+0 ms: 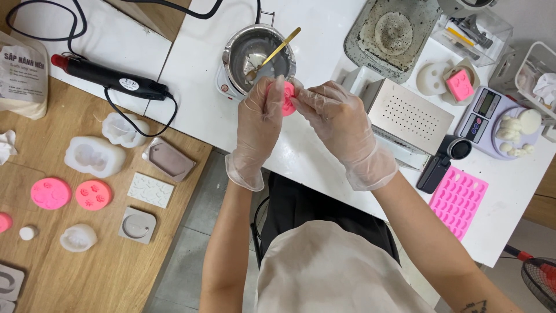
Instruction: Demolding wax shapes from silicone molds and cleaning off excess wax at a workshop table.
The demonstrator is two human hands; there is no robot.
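Both hands wear clear plastic gloves and meet over the white table (pixel 324 35). My left hand (pixel 262 116) and my right hand (pixel 336 119) pinch a small round pink silicone mould (pixel 288 97) between their fingertips, one on each side. Most of the mould is hidden by the fingers. Just behind the hands stands a small steel melting pot (pixel 258 55) on a white heater base, with a gold spoon (pixel 281 43) resting in it.
A black heat gun (pixel 113 78) and its cable lie at the left. Several silicone moulds (pixel 92 194) sit on the wooden table. At the right are a perforated metal box (pixel 408 116), a pink tray mould (pixel 458 200), a scale (pixel 492 119) with white wax shapes, and a dirty grey tray (pixel 394 35).
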